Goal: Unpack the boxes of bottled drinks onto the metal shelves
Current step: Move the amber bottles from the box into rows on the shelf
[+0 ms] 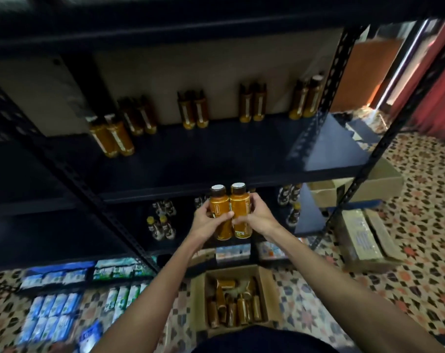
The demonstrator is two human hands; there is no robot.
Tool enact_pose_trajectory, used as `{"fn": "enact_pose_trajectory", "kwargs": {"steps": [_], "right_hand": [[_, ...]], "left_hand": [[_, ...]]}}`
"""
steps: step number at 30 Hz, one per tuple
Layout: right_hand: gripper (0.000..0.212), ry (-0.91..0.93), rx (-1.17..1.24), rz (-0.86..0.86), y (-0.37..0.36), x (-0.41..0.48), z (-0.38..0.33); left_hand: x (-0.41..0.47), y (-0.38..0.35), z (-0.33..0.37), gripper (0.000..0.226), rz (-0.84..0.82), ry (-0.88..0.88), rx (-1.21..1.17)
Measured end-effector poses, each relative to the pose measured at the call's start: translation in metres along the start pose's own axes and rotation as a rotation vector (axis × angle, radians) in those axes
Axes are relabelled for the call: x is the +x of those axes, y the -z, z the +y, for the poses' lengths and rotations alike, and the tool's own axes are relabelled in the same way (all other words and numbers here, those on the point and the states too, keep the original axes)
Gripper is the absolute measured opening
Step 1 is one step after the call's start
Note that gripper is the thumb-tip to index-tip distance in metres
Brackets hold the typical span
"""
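Left hand (208,220) wraps around the left amber bottle (219,212); right hand (254,212) is clamped on the right amber bottle (240,210); the two bottles are upright, side by side, touching, held in front of the dark metal shelf (216,159) (pairs of like bottles (193,110) stand along its back); open cardboard box (235,296) of bottles sits on the patterned floor (407,276) below.

Both forearms are bare, no sleeves, watch or rings showing on either hand. A dark navy garment (262,340) covers the torso at the near edge.
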State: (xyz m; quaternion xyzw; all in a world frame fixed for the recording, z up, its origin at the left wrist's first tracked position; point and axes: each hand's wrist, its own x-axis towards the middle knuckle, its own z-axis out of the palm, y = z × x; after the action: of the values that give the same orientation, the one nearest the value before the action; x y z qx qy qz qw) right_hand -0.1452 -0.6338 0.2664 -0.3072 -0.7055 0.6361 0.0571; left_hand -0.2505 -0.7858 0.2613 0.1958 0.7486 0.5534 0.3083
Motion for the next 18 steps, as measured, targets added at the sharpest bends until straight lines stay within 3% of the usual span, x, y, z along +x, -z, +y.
{"fn": "enact_pose_trajectory", "kwargs": {"steps": [9, 18], "right_hand": [[0.087, 0.184, -0.082, 0.029, 0.023, 0.034, -0.092], [0.080, 0.254, -0.168, 0.137, 0.022, 0.069, -0.123]], "left_hand": [[0.035, 0.025, 0.087, 0.064, 0.067, -0.246, 0.064], [0.090, 0.039, 0.114, 0.077, 0.101, -0.215, 0.170]]}}
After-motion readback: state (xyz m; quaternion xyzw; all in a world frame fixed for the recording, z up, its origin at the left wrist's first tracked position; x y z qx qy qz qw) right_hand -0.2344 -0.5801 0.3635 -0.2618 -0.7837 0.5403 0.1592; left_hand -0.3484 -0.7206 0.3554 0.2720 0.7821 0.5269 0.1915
